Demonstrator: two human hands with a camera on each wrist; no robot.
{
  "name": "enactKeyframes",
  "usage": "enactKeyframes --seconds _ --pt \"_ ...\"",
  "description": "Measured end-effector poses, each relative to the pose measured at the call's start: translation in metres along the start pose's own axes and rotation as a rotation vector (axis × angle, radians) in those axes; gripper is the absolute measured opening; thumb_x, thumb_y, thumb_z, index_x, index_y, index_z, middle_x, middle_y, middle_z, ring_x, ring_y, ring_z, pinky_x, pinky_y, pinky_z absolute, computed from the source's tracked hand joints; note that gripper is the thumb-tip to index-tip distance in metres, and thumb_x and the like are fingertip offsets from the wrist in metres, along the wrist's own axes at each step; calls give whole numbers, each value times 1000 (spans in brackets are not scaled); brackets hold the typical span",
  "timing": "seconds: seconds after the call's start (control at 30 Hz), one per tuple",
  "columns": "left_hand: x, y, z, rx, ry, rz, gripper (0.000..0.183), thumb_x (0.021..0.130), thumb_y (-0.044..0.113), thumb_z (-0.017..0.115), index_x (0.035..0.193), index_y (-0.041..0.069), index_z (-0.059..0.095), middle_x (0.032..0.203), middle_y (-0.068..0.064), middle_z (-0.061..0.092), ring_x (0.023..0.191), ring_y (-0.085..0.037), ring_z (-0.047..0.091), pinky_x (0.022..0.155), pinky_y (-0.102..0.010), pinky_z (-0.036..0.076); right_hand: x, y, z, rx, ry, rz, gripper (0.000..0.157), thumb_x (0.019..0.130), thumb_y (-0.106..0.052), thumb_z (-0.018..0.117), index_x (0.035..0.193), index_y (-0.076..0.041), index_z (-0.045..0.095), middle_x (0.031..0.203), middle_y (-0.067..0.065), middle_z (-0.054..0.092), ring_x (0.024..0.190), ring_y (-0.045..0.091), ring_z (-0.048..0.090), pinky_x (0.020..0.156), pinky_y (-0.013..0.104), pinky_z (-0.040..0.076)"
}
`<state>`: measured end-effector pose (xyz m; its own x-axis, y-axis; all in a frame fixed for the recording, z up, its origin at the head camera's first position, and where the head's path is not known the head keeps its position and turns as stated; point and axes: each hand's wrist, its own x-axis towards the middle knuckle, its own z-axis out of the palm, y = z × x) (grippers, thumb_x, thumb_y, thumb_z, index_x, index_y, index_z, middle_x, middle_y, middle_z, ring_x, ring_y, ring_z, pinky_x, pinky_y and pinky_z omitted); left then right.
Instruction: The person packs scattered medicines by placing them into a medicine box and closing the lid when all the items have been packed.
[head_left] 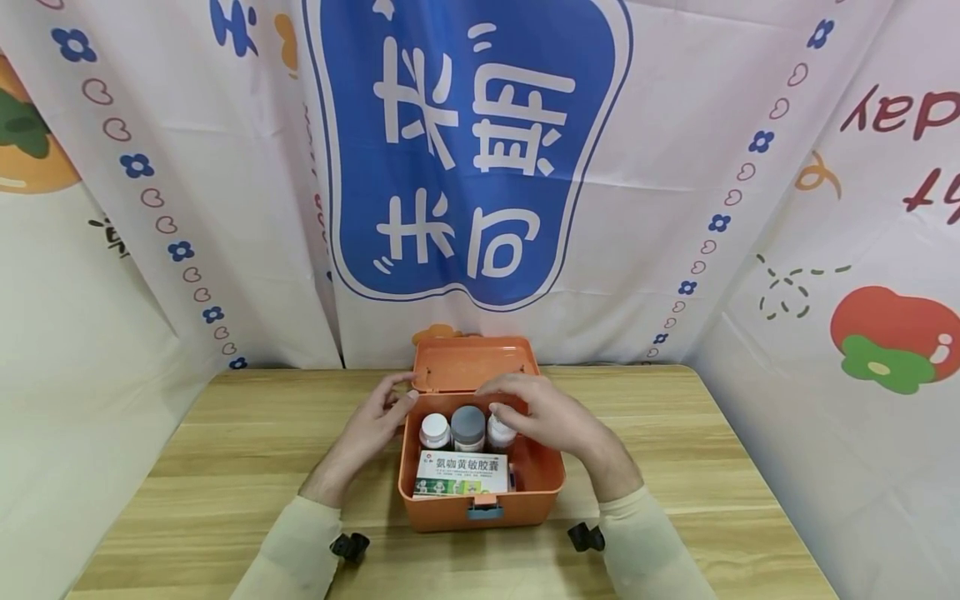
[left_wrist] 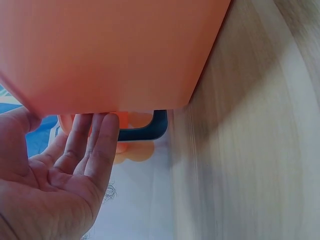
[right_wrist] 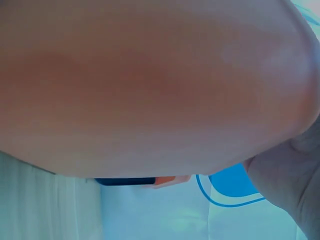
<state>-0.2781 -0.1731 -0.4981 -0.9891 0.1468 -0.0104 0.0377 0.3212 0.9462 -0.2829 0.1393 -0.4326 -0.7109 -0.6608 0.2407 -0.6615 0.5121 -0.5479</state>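
Note:
An orange plastic box (head_left: 480, 515) stands on the table with its lid (head_left: 476, 367) raised at the back. Inside, a row of bottles holds a white-capped bottle (head_left: 435, 432), a grey-capped bottle (head_left: 468, 429) and another white bottle (head_left: 501, 433). In front of them lies a medicine carton (head_left: 462, 473) printed with Chinese characters. My left hand (head_left: 378, 419) is at the box's back left corner, thumb by the rim; its fingers (left_wrist: 102, 142) stretch out past the corner in the left wrist view. Over the rightmost bottle, my right hand (head_left: 543, 410) has its fingers loosely bent, with the thumb near the cap.
The box sits on a wood-grain table (head_left: 300, 433), near its back edge. White printed cloth (head_left: 637, 208) hangs behind and at both sides. A blue-grey latch (head_left: 485, 512) is on the box's front; a dark handle (left_wrist: 150, 131) shows beyond the box wall.

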Motion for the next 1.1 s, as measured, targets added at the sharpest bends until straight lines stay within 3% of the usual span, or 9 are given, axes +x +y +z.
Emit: enactKeyframes --seconds 0.4,0.7,1.1 --pt "2 -3 -2 27 -2 26 55 111 42 52 158 15 42 143 -23 57 127 -37 66 100 -45 62 -3 21 2 32 152 135 33 106 -27 66 139 -21 65 145 -4 63 140 22 58 117 51 51" --pt "3 -1 -3 25 -5 39 57 111 41 53 158 11 42 152 -21 52 134 -38 62 107 -47 58 -6 37 1 58 247 251 40 105 -27 67 144 -20 61 146 4 63 141 28 58 120 54 47" --pt "0 1 -7 75 -7 28 61 112 43 50 163 12 37 170 -15 39 152 -41 46 126 -60 37 -8 55 0 217 284 347 55 107 -26 63 154 -1 49 158 22 53 148 37 52 121 58 44"
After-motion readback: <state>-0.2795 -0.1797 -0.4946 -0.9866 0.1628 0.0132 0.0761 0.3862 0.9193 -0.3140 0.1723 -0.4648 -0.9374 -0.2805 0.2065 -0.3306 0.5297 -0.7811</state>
